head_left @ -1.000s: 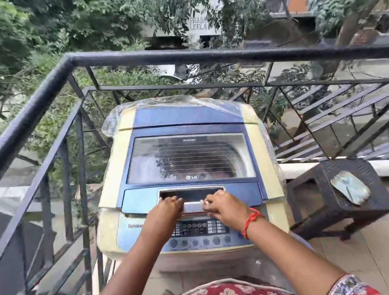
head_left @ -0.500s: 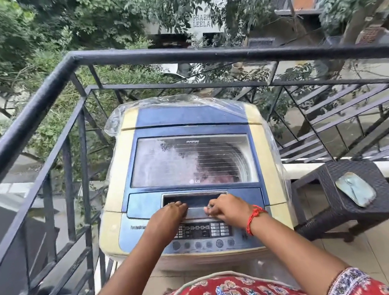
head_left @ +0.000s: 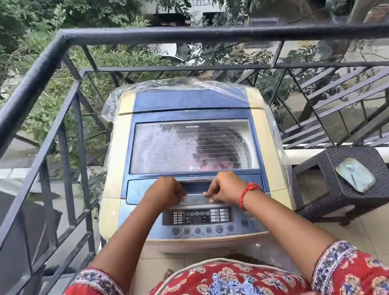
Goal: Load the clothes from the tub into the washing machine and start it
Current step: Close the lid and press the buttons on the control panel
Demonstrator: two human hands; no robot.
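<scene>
A top-loading washing machine [head_left: 114, 174], cream and blue, stands in the balcony corner under a clear plastic sheet. Its glass lid [head_left: 163, 147] lies closed, and clothes show dimly in the drum beneath. My left hand [head_left: 167, 191] and my right hand [head_left: 224, 188] both curl their fingers round the silver lid handle [head_left: 194, 197] at the lid's front edge. Just below them sits the control panel [head_left: 198, 216] with a row of round buttons. No tub is in view.
A black metal railing [head_left: 34, 77] wraps the machine on the left and behind. A dark wicker stool [head_left: 328, 190] with a flat pale object [head_left: 355, 175] on top stands to the right on the tiled floor.
Both hands have kept their hold on the lid handle. The camera has tilted down and come closer; the lid stays closed.
</scene>
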